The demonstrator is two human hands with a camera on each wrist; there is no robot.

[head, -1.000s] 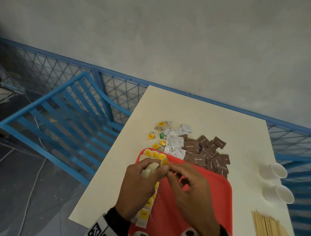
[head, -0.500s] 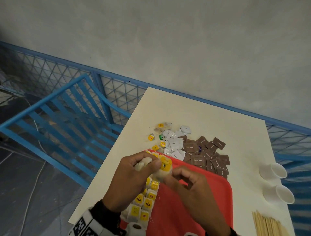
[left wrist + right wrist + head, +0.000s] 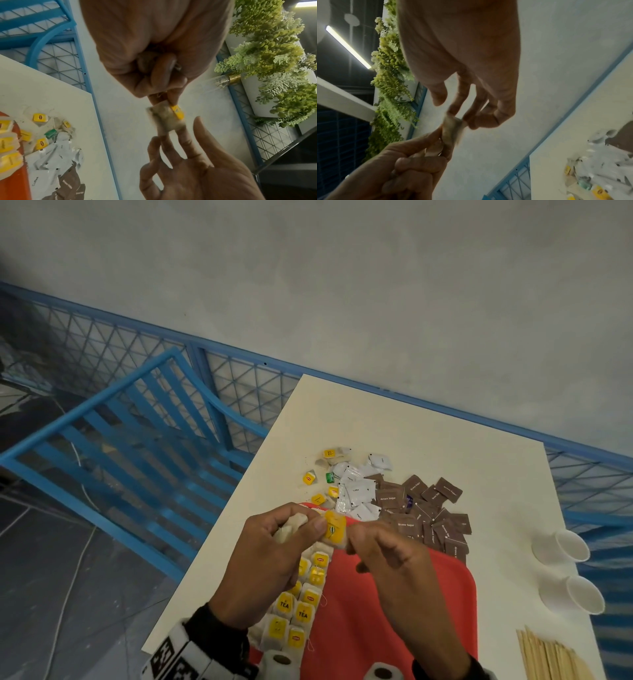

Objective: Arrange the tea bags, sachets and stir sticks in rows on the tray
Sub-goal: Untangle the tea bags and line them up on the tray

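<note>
Left hand (image 3: pixel 274 563) clamps a small wad of tea bags in curled fingers, thumb and forefinger pinching one yellow-tagged tea bag (image 3: pixel 334 530) at the top. Right hand (image 3: pixel 394 570) meets it at 3 o'clock, fingertips (image 3: pixel 181 132) nipping the same bag's far edge. Hands are together, held above the tray's far-left corner.

Step in hand, I judge: peeling one bag off the wad to extend the tea bag rows.

Directly below, at 6 o'clock, two tea bag rows (image 3: pixel 301 604) run along the left edge of the red tray (image 3: pixel 394 628); the rest of the tray is bare.

At 12 o'clock, off the tray: loose tea bags (image 3: pixel 329 455), white sachets (image 3: pixel 358 491), then brown sachets (image 3: pixel 428 518) toward 2 o'clock. Two paper cups (image 3: pixel 572 546) at 3 o'clock, stir sticks (image 3: pixel 548 655) at 4 o'clock, all on the white table (image 3: pixel 462 440).

Next move likely needs: right hand frees the bag cleanly, tag and string not snagging on the wad, then sets it tag-up at the rows' far end, edges aligned. Sachets and sticks not yet started.
</note>
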